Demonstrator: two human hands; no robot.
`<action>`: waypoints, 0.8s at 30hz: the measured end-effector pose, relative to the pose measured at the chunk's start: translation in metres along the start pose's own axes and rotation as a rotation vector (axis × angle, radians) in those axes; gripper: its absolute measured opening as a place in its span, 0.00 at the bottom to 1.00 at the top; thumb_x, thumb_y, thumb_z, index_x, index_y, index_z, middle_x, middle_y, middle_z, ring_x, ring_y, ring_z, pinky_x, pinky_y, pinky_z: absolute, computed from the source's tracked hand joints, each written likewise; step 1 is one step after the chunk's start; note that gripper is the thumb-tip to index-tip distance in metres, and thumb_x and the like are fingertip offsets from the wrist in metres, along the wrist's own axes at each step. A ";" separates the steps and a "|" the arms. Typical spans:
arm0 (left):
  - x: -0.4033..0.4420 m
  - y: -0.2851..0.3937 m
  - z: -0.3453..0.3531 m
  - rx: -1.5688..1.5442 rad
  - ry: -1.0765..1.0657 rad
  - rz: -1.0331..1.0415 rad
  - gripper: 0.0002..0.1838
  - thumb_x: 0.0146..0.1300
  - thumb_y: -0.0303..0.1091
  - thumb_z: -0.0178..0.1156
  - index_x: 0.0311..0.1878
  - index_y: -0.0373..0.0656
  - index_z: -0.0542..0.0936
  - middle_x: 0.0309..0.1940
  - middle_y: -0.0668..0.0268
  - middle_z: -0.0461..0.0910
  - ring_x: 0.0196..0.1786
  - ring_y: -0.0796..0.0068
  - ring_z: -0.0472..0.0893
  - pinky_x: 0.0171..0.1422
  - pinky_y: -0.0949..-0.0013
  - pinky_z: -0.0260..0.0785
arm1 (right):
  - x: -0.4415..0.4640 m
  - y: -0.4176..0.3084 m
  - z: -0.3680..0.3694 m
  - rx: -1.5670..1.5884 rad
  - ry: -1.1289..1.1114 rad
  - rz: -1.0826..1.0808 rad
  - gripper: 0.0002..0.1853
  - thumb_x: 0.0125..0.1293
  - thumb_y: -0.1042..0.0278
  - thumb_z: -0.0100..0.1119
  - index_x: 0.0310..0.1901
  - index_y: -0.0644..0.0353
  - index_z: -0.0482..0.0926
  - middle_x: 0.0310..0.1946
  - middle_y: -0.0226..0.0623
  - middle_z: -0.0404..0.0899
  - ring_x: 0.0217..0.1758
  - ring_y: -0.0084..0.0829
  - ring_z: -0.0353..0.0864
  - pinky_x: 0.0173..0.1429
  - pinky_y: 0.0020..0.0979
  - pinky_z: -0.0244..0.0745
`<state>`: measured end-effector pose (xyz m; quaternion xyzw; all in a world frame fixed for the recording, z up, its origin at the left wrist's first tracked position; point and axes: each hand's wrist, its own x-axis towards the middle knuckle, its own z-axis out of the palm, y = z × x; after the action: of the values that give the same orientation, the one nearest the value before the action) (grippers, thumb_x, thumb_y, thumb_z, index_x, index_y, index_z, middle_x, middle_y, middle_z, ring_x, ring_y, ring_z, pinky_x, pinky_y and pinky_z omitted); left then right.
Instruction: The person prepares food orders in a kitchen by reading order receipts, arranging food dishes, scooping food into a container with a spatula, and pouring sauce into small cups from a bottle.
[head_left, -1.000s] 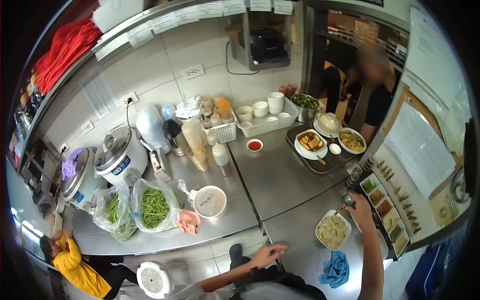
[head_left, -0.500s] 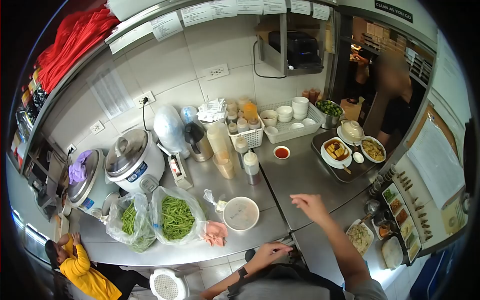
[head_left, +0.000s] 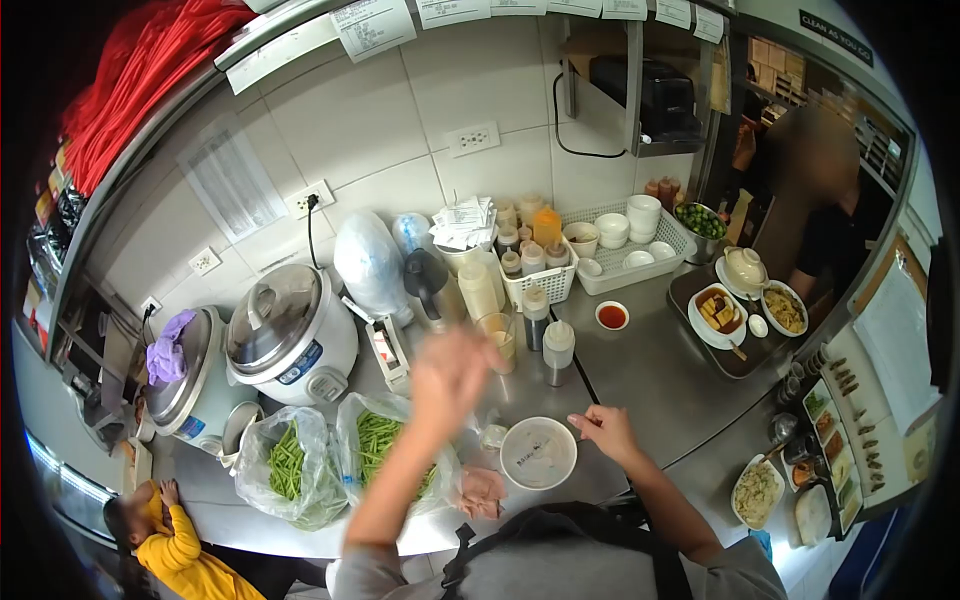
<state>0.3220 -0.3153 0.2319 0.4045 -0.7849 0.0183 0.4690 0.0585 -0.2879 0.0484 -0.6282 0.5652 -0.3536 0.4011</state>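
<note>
My left hand [head_left: 455,368] is raised over the counter, in front of the plastic cup [head_left: 500,343] and dark jug [head_left: 428,283]. Motion smears its fingers, so any grip is hidden. My right hand [head_left: 608,432] is beside the rim of a round white tub [head_left: 540,470] with dark writing on its top; its fingers are loosely bent, with nothing visible in them. Whether it touches the tub I cannot tell. A small clear plastic bag [head_left: 492,434] and a pink cloth [head_left: 482,493] lie left of the tub. Two squeeze bottles [head_left: 558,350] [head_left: 536,315] stand behind it.
Bags of green beans [head_left: 285,470] sit left, before a rice cooker [head_left: 290,330]. A white basket [head_left: 545,285] holds bottles. Sauce dish [head_left: 612,317] and food tray [head_left: 735,360] are right. A person in yellow [head_left: 185,550] leans at the left; another stands behind the hatch.
My left hand has risen from near my body to over the counter by the cup. My right hand has come to the tub's right side. The view has shifted, moving the scene rightward.
</note>
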 end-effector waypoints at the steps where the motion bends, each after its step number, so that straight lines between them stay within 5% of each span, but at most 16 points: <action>1: 0.048 -0.005 -0.013 0.109 0.122 0.158 0.05 0.56 0.28 0.62 0.35 0.40 0.82 0.40 0.56 0.80 0.45 0.53 0.77 0.52 0.53 0.66 | 0.001 0.005 0.003 -0.020 0.005 0.025 0.17 0.65 0.57 0.60 0.31 0.66 0.81 0.23 0.36 0.83 0.24 0.20 0.80 0.29 0.24 0.72; 5: 0.233 0.004 -0.052 0.675 0.242 0.576 0.27 0.64 0.37 0.57 0.66 0.47 0.68 0.66 0.60 0.67 0.70 0.58 0.62 0.73 0.51 0.51 | -0.007 0.025 0.007 -0.019 0.048 -0.014 0.16 0.67 0.58 0.57 0.33 0.64 0.82 0.24 0.36 0.83 0.27 0.22 0.82 0.33 0.25 0.73; 7: 0.301 -0.022 -0.048 0.845 0.329 0.660 0.32 0.62 0.41 0.59 0.69 0.47 0.62 0.69 0.62 0.63 0.73 0.59 0.58 0.75 0.51 0.47 | -0.018 0.030 0.006 0.016 0.145 0.006 0.15 0.68 0.58 0.55 0.34 0.63 0.83 0.24 0.35 0.83 0.27 0.22 0.80 0.33 0.24 0.72; 10: 0.326 -0.031 -0.056 1.124 0.175 0.411 0.43 0.62 0.54 0.54 0.73 0.37 0.52 0.75 0.60 0.49 0.78 0.64 0.42 0.79 0.53 0.32 | -0.043 0.046 -0.005 -0.015 0.226 0.093 0.15 0.69 0.59 0.53 0.37 0.62 0.83 0.23 0.34 0.81 0.26 0.21 0.77 0.33 0.25 0.71; 15: 0.302 -0.021 -0.060 0.963 0.217 0.479 0.51 0.56 0.55 0.60 0.73 0.35 0.47 0.75 0.55 0.43 0.78 0.59 0.41 0.78 0.51 0.31 | -0.090 0.078 -0.009 0.117 0.420 0.157 0.11 0.69 0.64 0.53 0.43 0.60 0.82 0.21 0.31 0.78 0.25 0.20 0.74 0.33 0.27 0.70; 18: 0.233 0.008 -0.036 0.663 0.288 0.581 0.38 0.59 0.41 0.62 0.71 0.47 0.59 0.70 0.62 0.60 0.74 0.59 0.56 0.75 0.52 0.46 | -0.098 0.105 -0.007 -0.008 0.517 0.050 0.09 0.67 0.69 0.54 0.44 0.60 0.81 0.25 0.34 0.79 0.28 0.24 0.76 0.35 0.28 0.71; 19: 0.186 0.034 -0.023 0.499 0.164 0.689 0.39 0.53 0.39 0.66 0.69 0.45 0.63 0.65 0.58 0.67 0.69 0.53 0.64 0.71 0.51 0.52 | -0.101 0.110 -0.010 -0.105 0.546 0.022 0.09 0.65 0.71 0.55 0.44 0.59 0.81 0.26 0.35 0.79 0.29 0.26 0.76 0.36 0.29 0.71; 21: 0.068 0.061 -0.002 0.079 -0.652 0.238 0.31 0.54 0.38 0.64 0.62 0.43 0.70 0.53 0.54 0.75 0.57 0.49 0.74 0.61 0.53 0.67 | -0.114 0.124 -0.017 -0.175 0.477 0.055 0.10 0.63 0.72 0.55 0.45 0.60 0.80 0.28 0.39 0.79 0.33 0.32 0.78 0.41 0.30 0.72; 22: 0.006 0.060 0.019 0.041 -0.866 0.340 0.27 0.58 0.39 0.62 0.61 0.44 0.71 0.50 0.54 0.77 0.52 0.50 0.77 0.53 0.55 0.73 | -0.124 0.120 -0.022 -0.165 0.483 0.111 0.10 0.62 0.72 0.56 0.45 0.60 0.79 0.30 0.39 0.80 0.36 0.34 0.78 0.43 0.32 0.72; 23: -0.043 0.085 0.026 -0.142 -1.220 -0.144 0.23 0.64 0.41 0.57 0.62 0.45 0.72 0.52 0.55 0.77 0.52 0.51 0.78 0.53 0.55 0.73 | -0.129 0.111 -0.024 -0.151 0.492 0.160 0.11 0.61 0.72 0.57 0.45 0.60 0.79 0.32 0.40 0.80 0.39 0.37 0.78 0.45 0.33 0.72; 24: -0.085 0.088 0.044 -0.370 -1.280 -0.187 0.23 0.69 0.43 0.53 0.65 0.48 0.69 0.53 0.54 0.76 0.52 0.52 0.79 0.53 0.56 0.73 | -0.137 0.106 -0.026 -0.136 0.499 0.207 0.11 0.59 0.72 0.58 0.45 0.59 0.79 0.34 0.40 0.80 0.41 0.39 0.78 0.48 0.35 0.72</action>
<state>0.2527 -0.2214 0.1740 0.3151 -0.8600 -0.4005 -0.0274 -0.0252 -0.1590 -0.0347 -0.4863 0.7300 -0.4158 0.2402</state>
